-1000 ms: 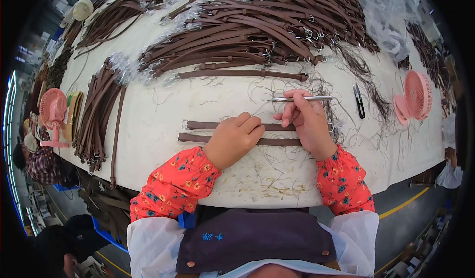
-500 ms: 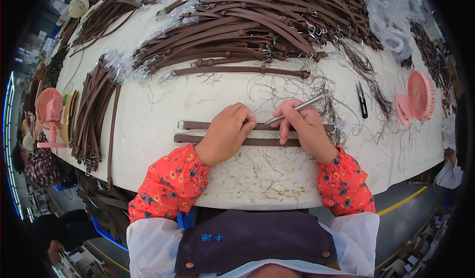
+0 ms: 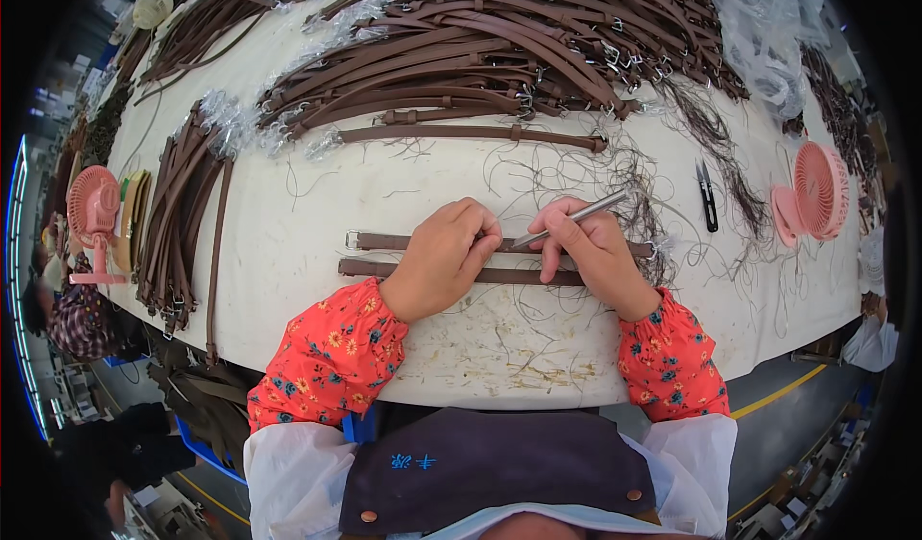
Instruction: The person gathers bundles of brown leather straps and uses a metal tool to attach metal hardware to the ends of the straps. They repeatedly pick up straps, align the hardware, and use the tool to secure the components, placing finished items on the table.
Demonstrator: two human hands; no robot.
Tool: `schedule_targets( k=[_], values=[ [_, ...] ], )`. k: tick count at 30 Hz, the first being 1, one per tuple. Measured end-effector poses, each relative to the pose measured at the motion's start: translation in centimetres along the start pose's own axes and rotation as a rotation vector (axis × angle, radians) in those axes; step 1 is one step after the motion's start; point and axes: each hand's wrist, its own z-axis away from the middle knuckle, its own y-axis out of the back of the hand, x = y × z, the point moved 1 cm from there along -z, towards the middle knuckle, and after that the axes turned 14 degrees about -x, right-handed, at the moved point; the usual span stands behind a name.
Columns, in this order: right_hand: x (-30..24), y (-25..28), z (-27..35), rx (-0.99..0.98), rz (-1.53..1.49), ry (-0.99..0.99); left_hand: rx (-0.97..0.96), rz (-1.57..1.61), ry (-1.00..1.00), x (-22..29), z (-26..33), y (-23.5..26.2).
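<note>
Two brown leather straps lie one above the other across the table before me. The upper strap has a metal buckle at its left end and clear wrap at its right. My left hand is closed over its middle, fingers pinching at the strap; the fingertips are partly hidden. In my right hand is a slim silver pen-shaped tool, held like a pencil. Its pointed tip meets the upper strap just right of my left fingers. The lower strap passes beneath both hands.
A big heap of brown buckled straps covers the far table. More straps are bundled at left. Black thread snips lie at right among loose threads. Pink fans stand at left and right.
Both hands keep nearly the same place. The silver tool in my right hand has tilted slightly, with its tip still at the upper strap.
</note>
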Motion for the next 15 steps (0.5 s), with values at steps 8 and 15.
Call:
schedule_targets(
  k=[8,15],
  values=[
    [0.27,-0.01,-0.06,0.003,0.02,0.001,-0.003,-0.007,0.003,0.03,0.03,-0.02],
    [0.14,-0.11,-0.05,0.014,0.026,0.006,-0.005,-0.009,0.005,0.02,0.0,-0.02]
  ],
)
